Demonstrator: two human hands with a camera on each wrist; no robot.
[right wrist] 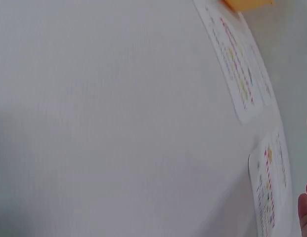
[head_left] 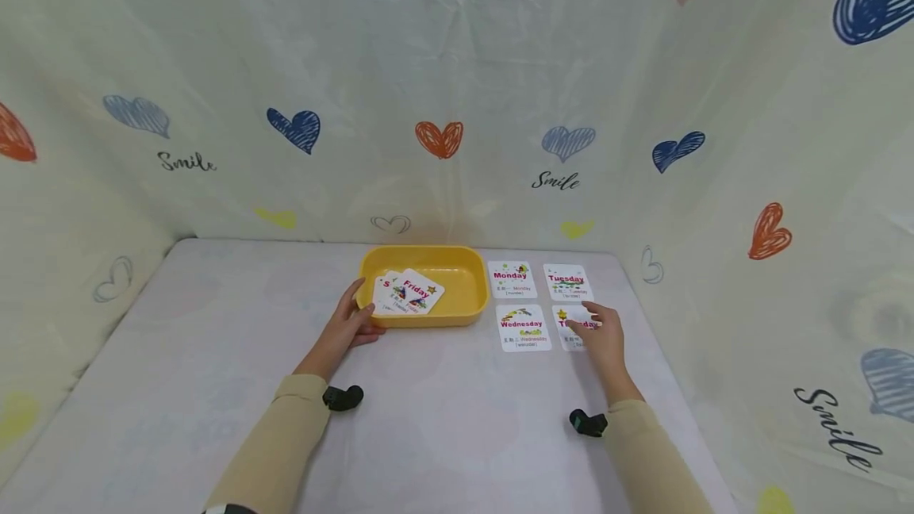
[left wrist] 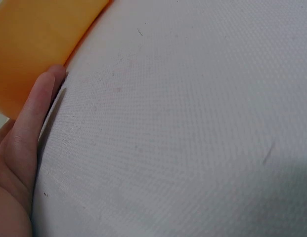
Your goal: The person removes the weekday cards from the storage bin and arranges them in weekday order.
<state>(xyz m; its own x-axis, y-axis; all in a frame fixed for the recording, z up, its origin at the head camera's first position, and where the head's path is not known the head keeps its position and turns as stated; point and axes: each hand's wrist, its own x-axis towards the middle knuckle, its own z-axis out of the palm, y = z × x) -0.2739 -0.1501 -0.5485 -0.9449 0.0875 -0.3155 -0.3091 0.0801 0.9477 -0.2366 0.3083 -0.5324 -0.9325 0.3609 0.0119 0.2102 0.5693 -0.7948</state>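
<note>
My left hand holds the near left corner of a yellow plastic tray, its thumb at the rim. In the left wrist view, fingers lie against the tray's outer wall. Inside the tray, a Friday card overlaps another card whose visible word begins with S. My right hand hovers over a card beginning "Th", covering part of its word, with thumb and forefinger apart. From the right wrist, its fingertips appear beyond that card.
To the tray's right, Monday and Tuesday cards form the far row. A Wednesday card lies left of the partly covered one. Behind the white table hangs a curtain printed with hearts.
</note>
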